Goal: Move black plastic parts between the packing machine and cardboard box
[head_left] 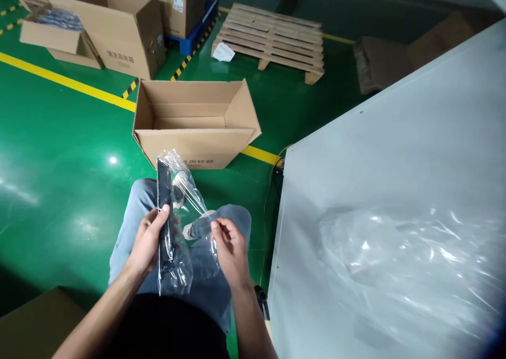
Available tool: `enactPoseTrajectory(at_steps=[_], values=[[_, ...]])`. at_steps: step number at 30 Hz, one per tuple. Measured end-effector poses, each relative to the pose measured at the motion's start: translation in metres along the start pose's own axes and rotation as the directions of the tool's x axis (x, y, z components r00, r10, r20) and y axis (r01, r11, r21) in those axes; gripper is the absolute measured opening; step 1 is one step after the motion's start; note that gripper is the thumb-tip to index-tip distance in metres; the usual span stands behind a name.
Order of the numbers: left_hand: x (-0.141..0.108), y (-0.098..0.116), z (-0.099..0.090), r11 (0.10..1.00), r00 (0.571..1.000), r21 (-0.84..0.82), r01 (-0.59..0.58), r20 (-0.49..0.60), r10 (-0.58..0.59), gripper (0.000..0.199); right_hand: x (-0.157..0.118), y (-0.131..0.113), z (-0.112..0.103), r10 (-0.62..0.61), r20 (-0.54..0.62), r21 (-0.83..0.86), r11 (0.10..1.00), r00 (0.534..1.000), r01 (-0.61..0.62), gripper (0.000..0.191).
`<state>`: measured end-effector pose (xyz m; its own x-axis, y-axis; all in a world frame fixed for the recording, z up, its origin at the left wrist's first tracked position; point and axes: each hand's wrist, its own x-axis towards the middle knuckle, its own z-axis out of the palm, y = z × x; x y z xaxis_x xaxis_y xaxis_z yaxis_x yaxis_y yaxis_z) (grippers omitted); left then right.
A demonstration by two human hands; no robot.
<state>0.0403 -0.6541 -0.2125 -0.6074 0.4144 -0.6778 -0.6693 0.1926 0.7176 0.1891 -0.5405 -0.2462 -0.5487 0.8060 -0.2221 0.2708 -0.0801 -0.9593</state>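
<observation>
My left hand (149,239) grips a long black bar-shaped part (164,187) that lies inside a clear plastic bag (179,272). The thumb presses on the front of the part, which stands nearly upright over my lap. My right hand (230,248) pinches the loose side of the same bag between thumb and fingers, pulling the film out to the right. What exactly the black part is cannot be made out through the film. Just beyond the bag, an open cardboard box (190,140) stands on the floor.
To the right is a grey-white tabletop (316,190) with a heap of clear plastic bags (411,264). More cardboard boxes (118,37) stand at back left, one holding wrapped items. A wooden pallet (272,37) lies behind. A cable (269,201) runs beside the table edge.
</observation>
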Motion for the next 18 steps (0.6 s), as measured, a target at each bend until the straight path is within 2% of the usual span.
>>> enactPoseTrajectory(at_steps=[2, 6, 8, 11, 13, 15, 16, 18], values=[[0.0, 0.0, -0.001, 1.0, 0.999, -0.019, 0.014, 0.043, -0.013, 0.062, 0.0, 0.003, -0.006, 0.025, 0.033, 0.064, 0.998, 0.999, -0.027, 0.037], [0.0, -0.004, -0.001, 0.993, 0.984, 0.063, -0.098, 0.156, 0.087, 0.061, 0.005, 0.007, -0.014, -0.042, 0.058, 0.07, 0.997, 0.997, 0.038, 0.04], [-0.001, -0.009, 0.0, 0.975, 0.969, 0.122, -0.187, 0.187, 0.163, 0.055, 0.01, 0.004, -0.015, -0.123, -0.035, -0.004, 0.992, 0.992, 0.123, 0.046], [-0.006, -0.02, 0.004, 0.929, 0.933, 0.205, -0.308, 0.256, 0.252, 0.044, 0.018, -0.01, -0.009, -0.251, -0.185, -0.22, 0.953, 0.95, 0.209, 0.06], [-0.01, -0.025, 0.006, 0.9, 0.913, 0.267, -0.344, 0.319, 0.254, 0.04, 0.024, -0.02, -0.005, -0.298, -0.233, -0.34, 0.917, 0.926, 0.21, 0.052], [-0.013, -0.027, 0.006, 0.895, 0.904, 0.293, -0.337, 0.365, 0.221, 0.04, 0.03, -0.029, -0.004, -0.322, -0.261, -0.405, 0.892, 0.91, 0.199, 0.04], [-0.014, -0.027, 0.005, 0.909, 0.905, 0.283, -0.307, 0.382, 0.187, 0.042, 0.033, -0.031, -0.005, -0.325, -0.27, -0.42, 0.887, 0.906, 0.193, 0.041], [-0.016, -0.024, 0.002, 0.958, 0.92, 0.226, -0.176, 0.385, 0.078, 0.05, 0.035, -0.033, -0.009, -0.304, -0.275, -0.417, 0.892, 0.912, 0.172, 0.043]])
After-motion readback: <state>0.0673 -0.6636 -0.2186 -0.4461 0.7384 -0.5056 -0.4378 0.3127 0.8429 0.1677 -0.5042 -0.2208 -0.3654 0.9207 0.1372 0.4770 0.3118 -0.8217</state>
